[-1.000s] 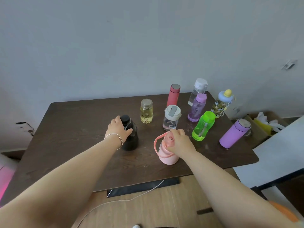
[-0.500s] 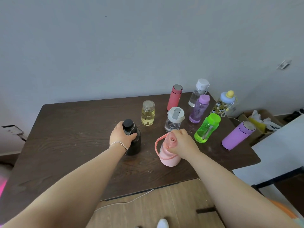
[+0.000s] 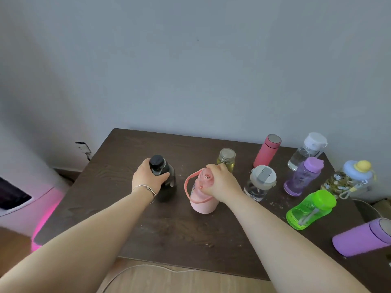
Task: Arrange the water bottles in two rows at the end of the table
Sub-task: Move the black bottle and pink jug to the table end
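Observation:
My left hand [image 3: 148, 176] grips the neck of a black bottle [image 3: 167, 187] standing on the dark wooden table [image 3: 169, 229]. My right hand [image 3: 222, 182] holds the top of a pink bottle [image 3: 201, 199] with a loop strap, right beside it. Further right stand a yellow jar [image 3: 226, 158], a red flask [image 3: 266, 150], a clear bottle with grey lid [image 3: 259, 182], a clear white-capped bottle [image 3: 306, 151], a purple bottle [image 3: 302, 176], a patterned bottle with blue-and-yellow cap [image 3: 347, 178], a green bottle [image 3: 311, 209] and a lilac flask [image 3: 364, 240].
A grey wall runs close behind the table. A white appliance with a pink glow [image 3: 31, 208] stands on the floor at the left. A white cable [image 3: 137, 269] lies on the wooden floor below the table's front edge.
The view has swung left, so the table's left end is now central. Both hands keep their bottles, and the black and pink bottles have come closer together and shifted leftward relative to the others.

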The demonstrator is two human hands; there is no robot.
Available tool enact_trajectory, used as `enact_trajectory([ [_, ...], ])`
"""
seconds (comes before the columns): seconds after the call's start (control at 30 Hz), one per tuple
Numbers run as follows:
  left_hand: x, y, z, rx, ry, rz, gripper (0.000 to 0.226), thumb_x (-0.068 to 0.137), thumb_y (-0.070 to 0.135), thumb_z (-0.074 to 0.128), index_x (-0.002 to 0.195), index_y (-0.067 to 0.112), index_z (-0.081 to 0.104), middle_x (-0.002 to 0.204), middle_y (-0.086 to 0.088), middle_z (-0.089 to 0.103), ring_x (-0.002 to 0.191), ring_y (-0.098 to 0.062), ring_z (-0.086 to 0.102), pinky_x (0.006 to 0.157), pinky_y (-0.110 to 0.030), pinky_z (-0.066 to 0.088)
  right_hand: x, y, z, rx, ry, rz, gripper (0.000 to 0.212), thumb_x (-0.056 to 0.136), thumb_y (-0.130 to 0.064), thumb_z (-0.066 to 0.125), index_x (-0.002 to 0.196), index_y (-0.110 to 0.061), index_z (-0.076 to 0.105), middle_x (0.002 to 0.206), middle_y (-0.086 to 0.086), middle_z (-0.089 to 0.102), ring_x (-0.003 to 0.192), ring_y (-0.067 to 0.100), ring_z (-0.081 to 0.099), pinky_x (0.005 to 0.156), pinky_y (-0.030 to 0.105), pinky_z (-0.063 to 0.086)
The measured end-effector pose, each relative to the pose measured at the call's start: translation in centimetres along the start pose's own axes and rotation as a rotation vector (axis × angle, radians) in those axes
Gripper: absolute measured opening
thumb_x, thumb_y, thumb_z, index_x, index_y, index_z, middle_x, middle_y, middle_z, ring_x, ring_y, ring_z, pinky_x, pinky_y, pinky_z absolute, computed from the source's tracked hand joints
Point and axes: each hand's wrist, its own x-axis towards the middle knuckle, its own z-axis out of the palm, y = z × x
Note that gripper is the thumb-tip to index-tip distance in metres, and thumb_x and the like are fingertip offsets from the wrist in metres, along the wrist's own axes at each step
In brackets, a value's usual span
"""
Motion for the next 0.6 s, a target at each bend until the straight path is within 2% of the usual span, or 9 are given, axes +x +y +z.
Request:
enact_trajectory([
  [0.17,1.8,-1.7,-3.6,0.005,0.103,-0.035,0.055,0.073,0.032,0.079,0.12,0.022,0.053,0.114,-0.002,0.064,0.103,-0.03,0.059,0.084,-0.036,0.048,3.7,-3.5,0.8,-0.03,-0.03,-0.106,0.072,0.073,-0.06,0.067,0.134,-0.033,0.042,0.129,0.002,0.044,0.109,0.031,0.057,0.088,0.041,0.052],
  [0.33,5.0,-3.6,-6.8,-0.005,0.161,-0.065,0.054,0.072,0.032,0.08,0.118,0.022,0.053,0.113,-0.002,0.065,0.102,-0.031,0.06,0.085,-0.037,0.049,7.5,-7.2,1.8,-0.054,-0.043,-0.139,0.07,0.074,-0.058,0.068,0.133,-0.032,0.042,0.129,0.002,0.043,0.108,0.032,0.056,0.084,0.036,0.051],
  [0.6,14.1,-6.8,-10.6,0.002,0.098,0.007,0.052,0.072,0.033,0.079,0.115,0.023,0.053,0.105,0.0,0.065,0.095,-0.029,0.06,0.079,-0.034,0.046,13.4,-12.6,3.9,-0.078,0.023,-0.04,0.077,0.071,-0.061,0.069,0.137,-0.031,0.042,0.13,0.002,0.043,0.109,0.031,0.057,0.087,0.039,0.052],
])
